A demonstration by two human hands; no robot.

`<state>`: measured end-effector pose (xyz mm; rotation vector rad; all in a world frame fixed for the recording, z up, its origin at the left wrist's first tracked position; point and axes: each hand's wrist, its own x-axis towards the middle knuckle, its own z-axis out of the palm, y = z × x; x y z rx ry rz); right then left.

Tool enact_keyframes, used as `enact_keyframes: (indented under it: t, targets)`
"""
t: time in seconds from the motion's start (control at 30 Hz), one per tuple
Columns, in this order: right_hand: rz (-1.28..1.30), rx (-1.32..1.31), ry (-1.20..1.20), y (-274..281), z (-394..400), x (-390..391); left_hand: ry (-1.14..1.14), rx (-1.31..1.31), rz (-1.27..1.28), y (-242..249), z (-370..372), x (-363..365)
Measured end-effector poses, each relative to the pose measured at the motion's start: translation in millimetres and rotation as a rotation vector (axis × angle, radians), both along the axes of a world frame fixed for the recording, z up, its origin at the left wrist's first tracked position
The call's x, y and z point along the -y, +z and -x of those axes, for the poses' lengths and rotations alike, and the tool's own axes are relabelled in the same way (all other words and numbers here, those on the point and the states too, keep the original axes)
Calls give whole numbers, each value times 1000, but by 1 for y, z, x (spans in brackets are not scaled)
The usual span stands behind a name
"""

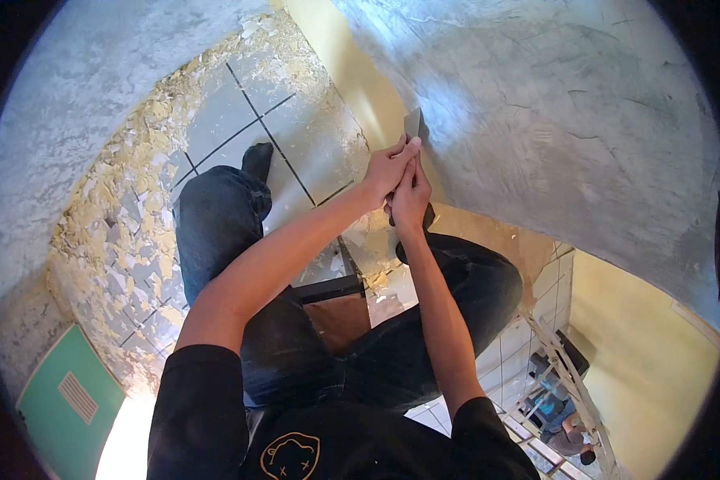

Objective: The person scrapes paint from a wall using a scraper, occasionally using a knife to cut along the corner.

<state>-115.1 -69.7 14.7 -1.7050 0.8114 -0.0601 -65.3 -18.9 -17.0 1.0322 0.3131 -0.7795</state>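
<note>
Both of my hands are closed together on a scraper point(413, 123) with a flat metal blade. My left hand point(386, 172) wraps round the handle near the blade, and my right hand point(410, 196) grips just beside and below it. The handle is mostly hidden by my fingers. The blade points up and lies against or very near the edge of the grey scraped wall point(552, 120), where yellow paint point(374, 88) remains on the strip to its left.
Paint flakes point(128, 248) cover much of the tiled floor point(296, 144). My bent legs are below my arms, over a brown surface point(338, 322). A green panel point(68, 408) stands lower left. At lower right are a ladder point(572, 376) and another person point(570, 440).
</note>
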Motion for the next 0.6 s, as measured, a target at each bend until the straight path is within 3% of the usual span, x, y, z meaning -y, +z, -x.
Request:
enact_keyframes:
  t: [0.03,0.07,0.13,0.27,0.33,0.47,0.53,0.6]
  targets:
    - [-167,-202,-46,9,2,-4,-30,-29,23,-3,1,-3]
    - [-169,-200,-45,1,8,-4,-28,-27,21,-4,5,-1]
    - [93,97,-8,-24,22,2,103,69,-29,0,18,9]
    - [207,125,89,-38,11,12,-23,7,-55,-11,4,5]
    - [-32,48,-30,-11,2,-2,-11,10,-3,-4,-1,1]
    - [-60,-9,-1,1,10,-10,20,21,-1,-1,7,-2]
    - [-5,120,-48,-2,21,-8,66,156,-100,8,19,3]
    - [-30,87,-36,-13,3,0,-1,76,-78,2,-7,2]
